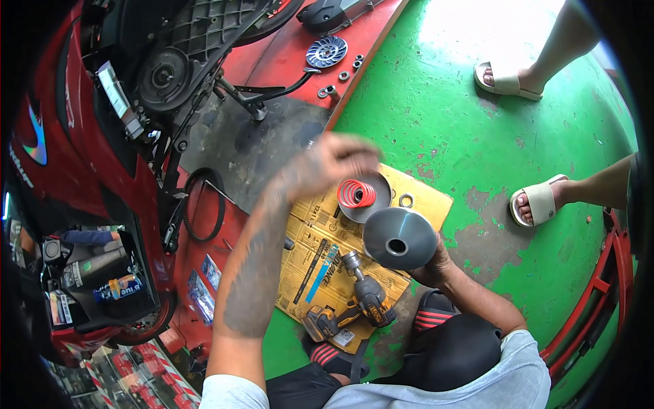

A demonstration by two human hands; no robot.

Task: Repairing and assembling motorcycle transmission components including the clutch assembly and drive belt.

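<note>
My right hand (433,267) grips a grey conical pulley disc (409,228) with a round hole at its centre, its smooth face turned up. Blurred by motion, my left hand (340,163) hovers near a red coil spring (353,193); its fingers are too smeared to read. That spring stands on a dark round pulley plate (383,189), which lies on a flattened yellow cardboard sheet (308,253). Beside the plate is a large hex nut (407,200). Closer to me, a cordless impact wrench (368,300) with a socket rests on the cardboard.
A red scooter (102,123) with its drive side opened fills the left. A black belt (204,204) lies beside it. On the red platform are a finned fan disc (326,52) and several small parts. Another person's sandalled foot (538,204) stands at right, near a red metal frame (599,293).
</note>
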